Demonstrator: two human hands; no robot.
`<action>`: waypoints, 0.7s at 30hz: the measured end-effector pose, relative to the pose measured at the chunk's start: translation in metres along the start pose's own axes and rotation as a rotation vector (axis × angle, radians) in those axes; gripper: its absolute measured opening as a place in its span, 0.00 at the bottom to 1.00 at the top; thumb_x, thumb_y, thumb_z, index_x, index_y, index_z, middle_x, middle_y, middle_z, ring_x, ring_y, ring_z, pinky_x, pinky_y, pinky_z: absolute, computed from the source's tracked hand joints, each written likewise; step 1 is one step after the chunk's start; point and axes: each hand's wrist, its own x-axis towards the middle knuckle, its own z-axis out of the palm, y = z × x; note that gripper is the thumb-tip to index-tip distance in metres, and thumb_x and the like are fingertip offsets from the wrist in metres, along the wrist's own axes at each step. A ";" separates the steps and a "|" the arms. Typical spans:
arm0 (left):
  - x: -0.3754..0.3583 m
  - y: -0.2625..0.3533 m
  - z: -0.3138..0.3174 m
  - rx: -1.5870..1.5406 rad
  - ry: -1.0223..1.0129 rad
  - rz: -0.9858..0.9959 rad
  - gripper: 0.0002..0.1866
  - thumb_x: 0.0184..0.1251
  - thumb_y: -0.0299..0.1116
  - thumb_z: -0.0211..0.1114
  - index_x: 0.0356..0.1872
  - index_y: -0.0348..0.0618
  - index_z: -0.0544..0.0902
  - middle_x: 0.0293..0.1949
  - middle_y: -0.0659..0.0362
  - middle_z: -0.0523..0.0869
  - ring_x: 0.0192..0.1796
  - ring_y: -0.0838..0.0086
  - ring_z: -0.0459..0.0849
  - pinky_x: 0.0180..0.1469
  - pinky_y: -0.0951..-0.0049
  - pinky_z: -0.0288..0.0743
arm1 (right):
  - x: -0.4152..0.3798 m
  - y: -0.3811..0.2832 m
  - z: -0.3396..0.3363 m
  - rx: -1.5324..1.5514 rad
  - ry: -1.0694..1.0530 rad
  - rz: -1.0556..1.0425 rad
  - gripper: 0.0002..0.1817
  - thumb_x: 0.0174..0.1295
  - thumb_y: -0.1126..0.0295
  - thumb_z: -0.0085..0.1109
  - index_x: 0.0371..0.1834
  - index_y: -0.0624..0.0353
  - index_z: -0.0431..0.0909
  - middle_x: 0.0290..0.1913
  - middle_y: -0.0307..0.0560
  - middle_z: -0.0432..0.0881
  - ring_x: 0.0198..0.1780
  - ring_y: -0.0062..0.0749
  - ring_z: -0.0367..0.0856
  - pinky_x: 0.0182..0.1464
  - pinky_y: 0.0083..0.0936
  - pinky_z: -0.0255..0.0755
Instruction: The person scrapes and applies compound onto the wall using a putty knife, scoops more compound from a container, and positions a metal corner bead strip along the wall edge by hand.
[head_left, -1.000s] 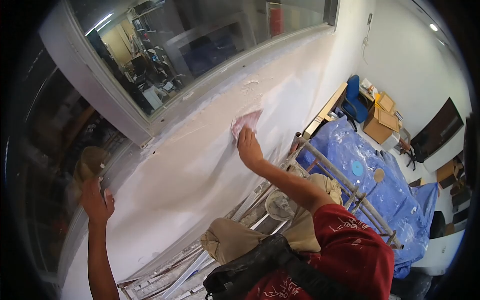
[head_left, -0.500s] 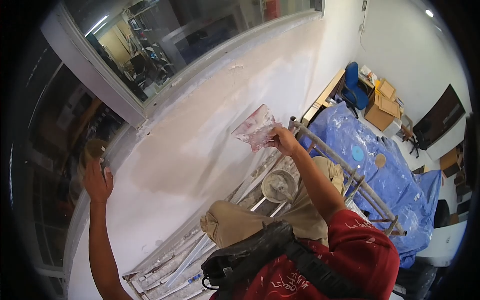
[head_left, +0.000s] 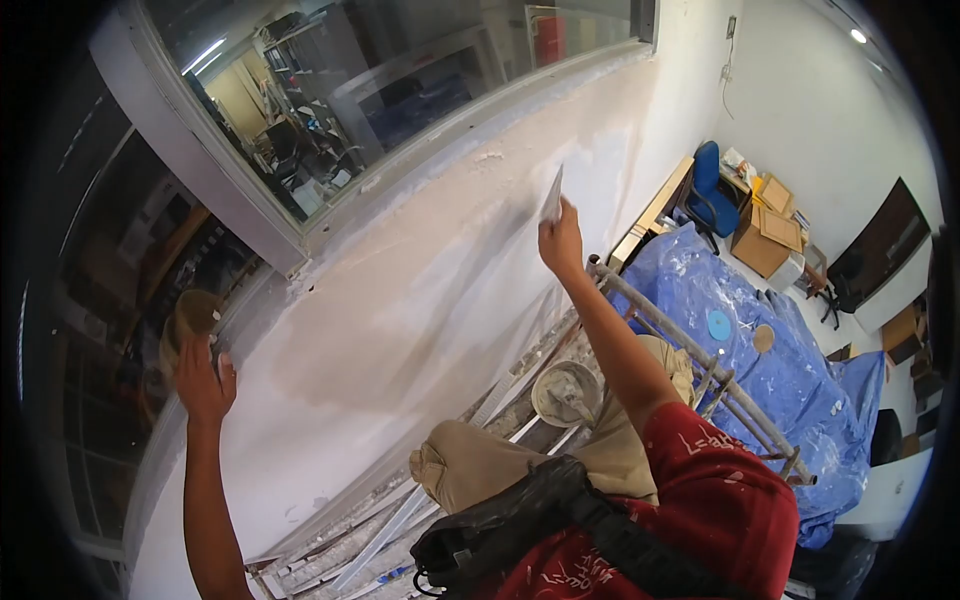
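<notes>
In the head view my right hand (head_left: 563,243) grips a putty scraper (head_left: 553,195). Its wide blade is now seen nearly edge-on, pointing up by the damp, patchy plaster wall (head_left: 370,330). My left hand (head_left: 205,380) is raised at the far left with fingers extended, over the dark glass pane (head_left: 100,300) beside the wall's edge. Below the right forearm a round bucket (head_left: 540,408) holds pale filler, with a smeared tool handle in it. It stands beside my bent leg (head_left: 470,460).
A paint-spattered scaffold platform (head_left: 375,545) lies beneath me, with a metal rail (head_left: 740,405) on the right. Beyond it a blue tarp (head_left: 680,290) covers things on the floor. A blue chair (head_left: 712,195) and cardboard boxes (head_left: 765,240) stand further back. A window (head_left: 420,100) runs above the wall.
My right hand has moved up toward the wall, and the scraper has turned from showing its broad face to nearly edge-on. The left hand stays by the glass; the whole view has shifted slightly.
</notes>
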 end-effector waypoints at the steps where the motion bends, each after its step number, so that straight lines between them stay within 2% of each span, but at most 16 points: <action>1: -0.001 -0.001 0.001 0.010 0.006 0.005 0.20 0.68 0.38 0.55 0.53 0.32 0.75 0.44 0.41 0.80 0.47 0.43 0.79 0.48 0.50 0.73 | 0.012 -0.004 0.009 -0.065 0.096 -0.049 0.31 0.60 0.78 0.50 0.69 0.74 0.59 0.60 0.75 0.70 0.59 0.69 0.71 0.62 0.49 0.69; 4: -0.005 -0.004 0.002 0.023 -0.006 -0.004 0.20 0.67 0.37 0.55 0.53 0.32 0.75 0.45 0.42 0.80 0.47 0.44 0.79 0.48 0.50 0.73 | 0.035 0.032 0.070 -0.410 -0.013 -0.058 0.33 0.60 0.79 0.49 0.69 0.82 0.53 0.66 0.79 0.61 0.59 0.67 0.70 0.63 0.49 0.68; 5: -0.005 -0.005 0.003 0.024 -0.011 -0.014 0.20 0.67 0.37 0.54 0.54 0.33 0.75 0.45 0.42 0.80 0.47 0.44 0.79 0.48 0.51 0.73 | 0.033 0.034 0.087 -0.523 -0.006 -0.181 0.35 0.59 0.79 0.51 0.66 0.91 0.51 0.65 0.83 0.61 0.61 0.72 0.67 0.67 0.49 0.64; 7: -0.002 -0.005 0.002 0.027 -0.004 0.006 0.20 0.67 0.37 0.54 0.53 0.33 0.75 0.46 0.43 0.80 0.48 0.45 0.79 0.48 0.51 0.74 | 0.018 0.038 0.090 -1.086 -0.192 -0.329 0.27 0.63 0.74 0.50 0.61 0.87 0.66 0.65 0.81 0.65 0.63 0.64 0.68 0.66 0.49 0.63; 9: -0.002 -0.001 0.005 0.016 -0.024 0.004 0.20 0.66 0.37 0.54 0.53 0.33 0.75 0.46 0.43 0.80 0.48 0.45 0.79 0.48 0.51 0.74 | -0.015 0.056 0.094 -1.055 -0.283 -0.384 0.25 0.61 0.72 0.52 0.56 0.85 0.73 0.66 0.82 0.65 0.62 0.64 0.68 0.67 0.49 0.62; 10: -0.002 0.000 0.003 0.016 -0.037 -0.007 0.20 0.66 0.37 0.54 0.54 0.33 0.75 0.46 0.43 0.80 0.48 0.46 0.79 0.48 0.51 0.74 | -0.025 0.072 0.107 -1.000 -0.394 -0.316 0.35 0.55 0.75 0.56 0.61 0.94 0.60 0.66 0.86 0.60 0.67 0.71 0.62 0.72 0.49 0.57; 11: -0.001 0.002 0.000 0.022 -0.046 -0.019 0.20 0.66 0.36 0.54 0.54 0.33 0.75 0.46 0.43 0.80 0.48 0.46 0.79 0.48 0.51 0.74 | -0.035 0.071 0.111 -1.056 -0.484 -0.317 0.35 0.55 0.74 0.56 0.61 0.94 0.60 0.67 0.86 0.59 0.68 0.71 0.61 0.73 0.51 0.55; 15: -0.002 -0.004 0.003 0.064 -0.012 0.031 0.20 0.66 0.36 0.54 0.54 0.34 0.75 0.46 0.43 0.80 0.48 0.46 0.79 0.49 0.51 0.73 | -0.092 0.094 0.111 -0.800 -0.596 -0.457 0.37 0.55 0.75 0.53 0.65 0.93 0.56 0.66 0.89 0.60 0.66 0.77 0.62 0.73 0.54 0.54; 16: -0.001 -0.002 0.002 0.073 -0.005 0.033 0.20 0.66 0.37 0.54 0.54 0.34 0.75 0.46 0.43 0.80 0.49 0.46 0.79 0.49 0.51 0.73 | -0.122 0.135 0.130 -0.239 -0.536 -0.377 0.37 0.56 0.75 0.50 0.67 0.90 0.54 0.65 0.90 0.60 0.65 0.78 0.65 0.72 0.52 0.56; 17: -0.002 0.000 0.002 0.081 0.002 0.035 0.20 0.66 0.37 0.55 0.54 0.35 0.75 0.46 0.43 0.80 0.49 0.46 0.79 0.50 0.51 0.73 | -0.129 0.073 0.074 -0.168 -0.883 0.004 0.40 0.56 0.73 0.50 0.72 0.83 0.51 0.68 0.87 0.58 0.67 0.71 0.65 0.72 0.49 0.59; 18: -0.003 0.001 0.002 0.077 -0.016 0.018 0.20 0.66 0.37 0.55 0.54 0.35 0.75 0.46 0.43 0.80 0.49 0.46 0.79 0.50 0.51 0.73 | -0.144 0.088 0.071 0.008 -0.773 0.036 0.35 0.57 0.67 0.54 0.67 0.77 0.64 0.60 0.81 0.72 0.60 0.63 0.77 0.62 0.46 0.71; 21: -0.003 -0.003 0.001 0.085 -0.040 -0.004 0.20 0.67 0.37 0.55 0.55 0.35 0.75 0.47 0.43 0.80 0.50 0.46 0.79 0.51 0.51 0.73 | -0.112 0.093 0.040 0.014 -0.572 0.391 0.26 0.57 0.64 0.59 0.54 0.73 0.77 0.42 0.69 0.84 0.42 0.54 0.86 0.46 0.43 0.80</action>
